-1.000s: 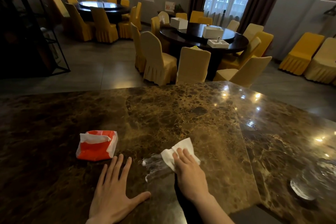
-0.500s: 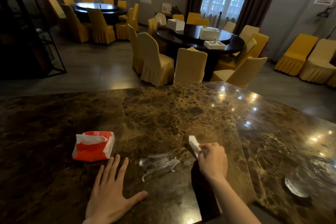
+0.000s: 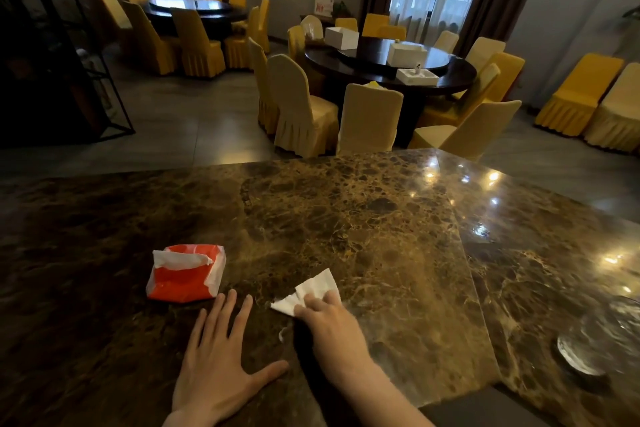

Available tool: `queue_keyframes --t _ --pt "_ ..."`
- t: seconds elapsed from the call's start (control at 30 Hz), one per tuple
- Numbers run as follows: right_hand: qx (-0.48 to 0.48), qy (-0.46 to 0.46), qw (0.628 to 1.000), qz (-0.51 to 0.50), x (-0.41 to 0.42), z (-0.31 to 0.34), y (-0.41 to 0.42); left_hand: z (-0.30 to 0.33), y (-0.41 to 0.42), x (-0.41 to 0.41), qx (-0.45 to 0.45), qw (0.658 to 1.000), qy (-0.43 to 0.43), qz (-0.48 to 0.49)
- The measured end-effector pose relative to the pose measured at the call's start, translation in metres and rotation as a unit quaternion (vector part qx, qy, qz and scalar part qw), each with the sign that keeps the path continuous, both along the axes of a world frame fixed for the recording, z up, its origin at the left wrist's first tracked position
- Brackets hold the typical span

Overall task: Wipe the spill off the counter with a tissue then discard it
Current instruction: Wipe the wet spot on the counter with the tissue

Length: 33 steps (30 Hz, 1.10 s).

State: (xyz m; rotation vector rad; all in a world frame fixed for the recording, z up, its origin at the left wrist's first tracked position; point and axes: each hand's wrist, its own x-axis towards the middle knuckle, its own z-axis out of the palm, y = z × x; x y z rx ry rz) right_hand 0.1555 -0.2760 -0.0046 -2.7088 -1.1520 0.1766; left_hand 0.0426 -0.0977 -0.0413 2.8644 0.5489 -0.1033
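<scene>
Both our grips lay open on the brown marble counter [image 3: 346, 218]: left grip [image 3: 218, 366] flat, right grip [image 3: 329, 326] pressing a white paper tissue [image 3: 313, 288].

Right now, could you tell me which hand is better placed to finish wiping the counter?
Right. The right hand presses the tissue on the counter, beside a small wet streak; the left hand lies flat and empty by the tissue pack.
</scene>
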Motion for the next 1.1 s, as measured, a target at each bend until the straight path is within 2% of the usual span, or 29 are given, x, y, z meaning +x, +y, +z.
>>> queue_keyframes --t 0.17,0.3,0.43,0.53,0.6,0.7,0.8,0.9,1.0,1.1 --pt "0.021 -0.070 0.986 -0.149 0.047 -0.009 -0.057 0.001 0.000 -0.001 -0.010 1.000 -0.010 -0.002" --pt "0.072 -0.045 0.977 -0.196 0.046 -0.021 -0.059 -0.001 0.000 -0.001 -0.008 1.000 -0.005 0.000" --pt "0.118 -0.043 0.986 -0.113 0.018 -0.022 -0.021 0.001 0.002 -0.001 -0.010 1.000 -0.001 0.004" --pt "0.092 -0.005 0.995 0.024 0.004 -0.020 -0.017 0.002 0.001 0.000 0.003 1.000 0.024 0.002" --pt "0.075 0.006 0.996 0.049 0.010 -0.015 -0.032 0.005 0.000 0.001 -0.002 1.000 0.023 0.005" --pt "0.066 -0.005 0.996 -0.061 0.038 -0.011 -0.071 0.008 -0.002 0.000 -0.004 1.000 0.027 0.001" --pt "0.062 -0.021 0.980 -0.188 0.061 -0.005 -0.099 0.009 -0.003 0.000 -0.008 1.000 0.026 0.002" --pt "0.077 -0.040 0.972 -0.220 0.052 -0.007 -0.084 0.009 -0.004 0.001 -0.008 0.999 0.033 0.002" --pt "0.117 -0.030 0.980 -0.158 0.024 -0.014 -0.041 0.009 -0.002 0.001 -0.009 1.000 0.029 0.002" --pt "0.120 -0.022 0.992 -0.031 -0.003 -0.020 -0.012 0.010 -0.002 0.002 0.002 0.999 0.045 0.002"
